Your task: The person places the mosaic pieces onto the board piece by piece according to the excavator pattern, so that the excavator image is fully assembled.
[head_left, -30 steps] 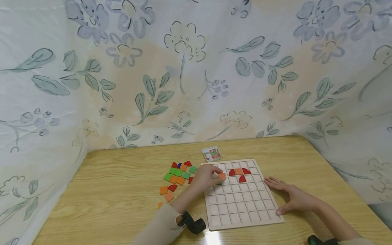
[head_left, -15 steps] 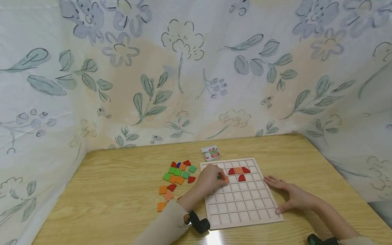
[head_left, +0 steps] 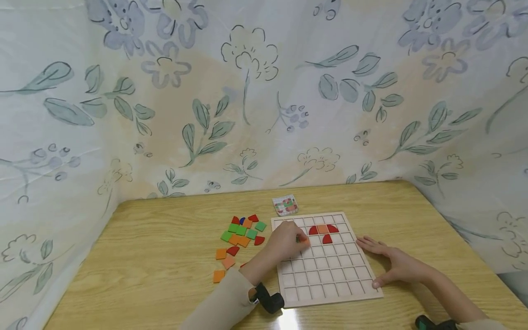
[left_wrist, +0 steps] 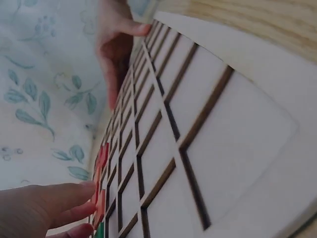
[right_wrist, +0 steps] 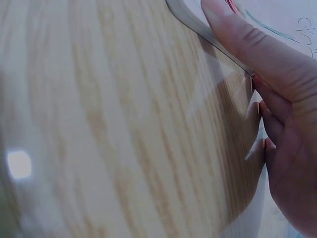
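Note:
A pale wooden grid board (head_left: 323,277) lies on the table. My left hand (head_left: 284,240) is over its upper left part, fingertips on an orange square tile (head_left: 305,242) at a grid cell. The left wrist view shows the left thumb and fingers (left_wrist: 64,198) at this orange tile, with a green tile (left_wrist: 100,230) beside it, partly hidden by the hand. Right of them, red quarter-circle tiles (head_left: 327,239) and another orange square tile (head_left: 321,229) sit in the grid. My right hand (head_left: 396,266) rests spread at the board's right edge, its thumb on the lower right corner.
Loose green tiles (head_left: 241,230), orange tiles (head_left: 219,276), red quarter-circles (head_left: 233,250) and one blue piece lie left of the board. A small card with a coloured grid picture (head_left: 285,205) lies behind the board. A floral cloth (head_left: 264,114) hangs behind the table.
The left hand has moved slightly right with the orange tile, which is now lower at the grid. The right hand has kept its place.

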`<action>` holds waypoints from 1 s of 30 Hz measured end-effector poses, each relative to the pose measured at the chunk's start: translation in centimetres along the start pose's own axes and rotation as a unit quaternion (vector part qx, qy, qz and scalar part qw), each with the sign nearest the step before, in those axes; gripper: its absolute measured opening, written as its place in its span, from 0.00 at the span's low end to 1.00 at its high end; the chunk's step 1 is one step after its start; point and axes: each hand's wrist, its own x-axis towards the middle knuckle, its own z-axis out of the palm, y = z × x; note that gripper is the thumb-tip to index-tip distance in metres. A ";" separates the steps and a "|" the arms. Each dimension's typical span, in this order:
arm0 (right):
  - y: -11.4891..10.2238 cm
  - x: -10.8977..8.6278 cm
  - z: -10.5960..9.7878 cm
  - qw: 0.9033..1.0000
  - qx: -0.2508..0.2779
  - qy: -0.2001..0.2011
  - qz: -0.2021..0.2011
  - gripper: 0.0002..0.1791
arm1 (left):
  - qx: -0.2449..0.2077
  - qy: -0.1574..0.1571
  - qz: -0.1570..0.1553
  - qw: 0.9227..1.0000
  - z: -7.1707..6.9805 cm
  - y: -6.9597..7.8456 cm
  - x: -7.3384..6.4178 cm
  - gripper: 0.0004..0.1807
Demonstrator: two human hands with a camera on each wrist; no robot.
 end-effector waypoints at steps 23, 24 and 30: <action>0.4 0.0 0.2 1.000 -0.007 0.004 0.001 0.51 | -0.239 0.052 -0.088 0.966 -7.3 -7.1 -5.1 0.16; 0.3 0.1 0.3 1.000 -0.008 0.003 0.001 0.51 | -0.236 0.057 -0.098 0.965 -7.6 -7.4 -5.2 0.16; 0.3 0.0 0.3 1.000 -0.009 0.004 0.003 0.51 | -0.216 0.066 -0.132 0.965 -7.7 -8.2 -5.5 0.14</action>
